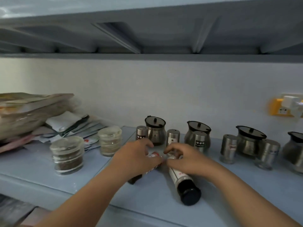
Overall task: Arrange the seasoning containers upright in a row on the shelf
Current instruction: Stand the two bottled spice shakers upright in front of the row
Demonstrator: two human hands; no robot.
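Both grips clench fallen seasoning bottles: left hand point(137, 157) covers one lying toward seven o'clock, right hand point(185, 158) a clear black-capped bottle point(183, 182) pointing five o'clock on the pale blue shelf point(155, 203), seemingly to stand them upright.

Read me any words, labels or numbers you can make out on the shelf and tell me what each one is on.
None reads clearly.
Small steel shaker: dark label, white characters, blurred.
Steel shaker in front of the second pot: dark label, white characters, blurred.
Lying bottle under the right hand: red print, too blurred.
Lying bottle under the left hand: red mark, unreadable.
Packets: red logo, unreadable.
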